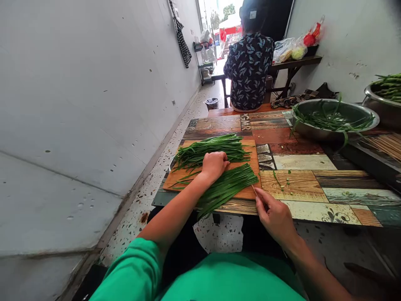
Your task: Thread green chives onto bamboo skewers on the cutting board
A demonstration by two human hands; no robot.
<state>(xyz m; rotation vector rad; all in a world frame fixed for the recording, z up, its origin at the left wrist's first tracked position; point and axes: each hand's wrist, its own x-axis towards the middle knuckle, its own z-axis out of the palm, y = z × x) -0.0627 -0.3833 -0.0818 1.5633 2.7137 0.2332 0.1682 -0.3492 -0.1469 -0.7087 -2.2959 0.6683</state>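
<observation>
Two piles of long flat green garlic chives lie on a wooden cutting board (249,194). The far pile (216,146) is loose; the near row (233,180) is spread flat, its cut ends lined up on the right and its leaves hanging past the table's front edge. My left hand (214,164) is closed with curled fingers over the near row's upper edge, between the piles; its fingertips are partly hidden. At the board's right front corner, my right hand (273,213) pinches a thin wooden skewer (254,189), whose far end reaches the row's cut ends.
A metal bowl (333,130) of chives stands at the right, beside a dark tray of skewers (388,146) and a pot of green vegetables (387,90). Chive scraps dot the patterned table (300,163). A person (250,71) sits beyond it; a wall (94,104) runs along the left.
</observation>
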